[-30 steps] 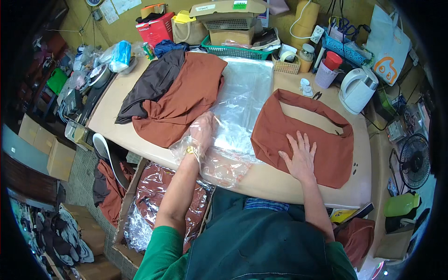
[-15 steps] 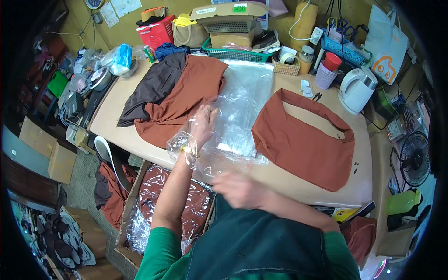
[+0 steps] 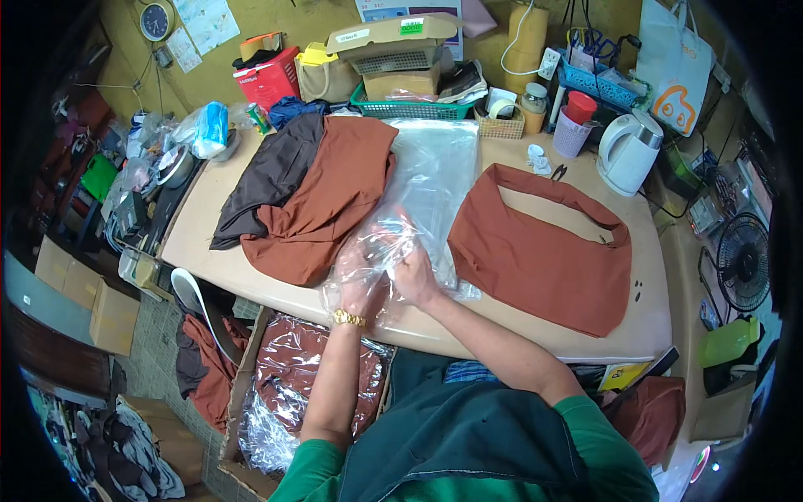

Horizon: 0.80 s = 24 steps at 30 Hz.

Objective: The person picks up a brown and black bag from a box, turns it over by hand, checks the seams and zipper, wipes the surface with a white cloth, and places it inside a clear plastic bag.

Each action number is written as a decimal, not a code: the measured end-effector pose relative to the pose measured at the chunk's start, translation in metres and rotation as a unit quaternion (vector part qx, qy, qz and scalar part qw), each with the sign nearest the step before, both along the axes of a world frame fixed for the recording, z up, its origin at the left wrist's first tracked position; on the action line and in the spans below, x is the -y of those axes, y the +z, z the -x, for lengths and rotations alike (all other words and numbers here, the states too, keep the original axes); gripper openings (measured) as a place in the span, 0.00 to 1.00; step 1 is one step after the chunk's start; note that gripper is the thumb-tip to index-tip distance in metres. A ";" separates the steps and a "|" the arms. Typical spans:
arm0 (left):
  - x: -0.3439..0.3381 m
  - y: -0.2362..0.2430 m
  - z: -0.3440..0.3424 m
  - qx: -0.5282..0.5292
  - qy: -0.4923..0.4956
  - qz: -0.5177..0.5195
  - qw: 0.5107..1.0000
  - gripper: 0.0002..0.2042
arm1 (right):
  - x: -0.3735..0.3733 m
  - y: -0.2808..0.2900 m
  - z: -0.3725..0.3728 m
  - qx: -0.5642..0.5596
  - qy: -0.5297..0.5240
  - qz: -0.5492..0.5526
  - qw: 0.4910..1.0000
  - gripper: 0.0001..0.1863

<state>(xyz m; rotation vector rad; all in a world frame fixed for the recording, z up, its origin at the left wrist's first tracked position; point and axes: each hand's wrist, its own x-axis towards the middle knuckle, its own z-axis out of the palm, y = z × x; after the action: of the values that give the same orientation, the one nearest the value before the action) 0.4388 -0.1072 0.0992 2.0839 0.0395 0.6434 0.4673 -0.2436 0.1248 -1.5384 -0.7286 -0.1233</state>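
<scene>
A crumpled clear plastic bag point(image 3: 383, 243) is between my hands over the table's front half. My left hand point(image 3: 355, 269), seen through the film that wraps it down to the wrist, is closed on the plastic. Beside it, my right hand point(image 3: 413, 274) has its fingers bunched round the bag. Behind them lies a stack of flat clear plastic bags point(image 3: 435, 163). Left of the stack are a rust-brown cloth bag point(image 3: 339, 197) and dark brown fabric point(image 3: 272, 180). Flat on the right is another rust-brown shoulder bag point(image 3: 544, 259) with a wide strap loop.
Below the table's front edge, a carton point(image 3: 241, 393) holds plastic-wrapped brown goods point(image 3: 305, 360). A green basket point(image 3: 410, 109) with boxes stands at the back. A white kettle point(image 3: 629, 155), a lilac cup point(image 3: 570, 136) and small snips point(image 3: 559, 172) are at the back right.
My right hand has moved from the table's front edge up and forward onto the plastic bag, beside my left hand. My left hand has drawn slightly back toward me. The view has shifted a little.
</scene>
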 end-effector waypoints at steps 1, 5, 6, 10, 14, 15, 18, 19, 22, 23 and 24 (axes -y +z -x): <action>0.005 0.005 -0.003 -0.043 0.041 -0.067 0.996 0.11 | 0.007 -0.005 -0.005 -0.028 0.022 0.056 0.998 0.34; 0.006 0.024 -0.008 -0.073 0.087 0.052 0.992 0.11 | 0.001 -0.016 -0.009 0.075 -0.003 0.346 0.935 0.37; 0.005 0.026 -0.006 -0.072 0.082 0.055 0.993 0.11 | -0.001 -0.018 -0.007 0.102 -0.012 0.384 0.917 0.41; 0.001 0.025 0.002 -0.053 0.061 0.026 0.996 0.18 | -0.012 -0.019 -0.009 0.154 -0.054 0.454 0.876 0.46; -0.014 0.012 0.010 -0.005 0.060 0.041 0.997 0.20 | -0.014 -0.022 -0.007 0.166 -0.076 0.452 0.873 0.41; -0.016 0.009 0.014 -0.029 0.045 0.246 0.968 0.19 | -0.014 -0.022 -0.004 0.165 -0.075 0.451 0.874 0.38; -0.003 0.002 0.015 -0.068 -0.036 0.545 0.835 0.16 | -0.008 -0.056 -0.021 0.194 -0.112 0.353 0.908 0.48; -0.016 -0.001 0.023 -0.079 -0.016 0.364 0.928 0.15 | -0.012 -0.050 -0.017 0.168 -0.088 0.370 0.909 0.47; -0.025 -0.001 0.037 -0.143 0.002 -0.073 0.987 0.14 | -0.008 -0.025 -0.011 0.117 -0.050 0.431 0.893 0.46; -0.016 0.012 0.040 -0.185 -0.019 -0.119 0.975 0.14 | -0.006 -0.025 -0.014 0.114 -0.056 0.450 0.884 0.46; -0.005 0.026 0.043 -0.225 -0.039 -0.165 0.959 0.15 | -0.004 -0.025 -0.018 0.111 -0.063 0.469 0.874 0.46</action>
<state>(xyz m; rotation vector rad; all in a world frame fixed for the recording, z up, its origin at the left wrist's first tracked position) 0.3958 -0.1022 0.1247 2.5059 0.1146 0.1186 0.4854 -0.2398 0.0995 -2.5386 -0.9345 -0.0373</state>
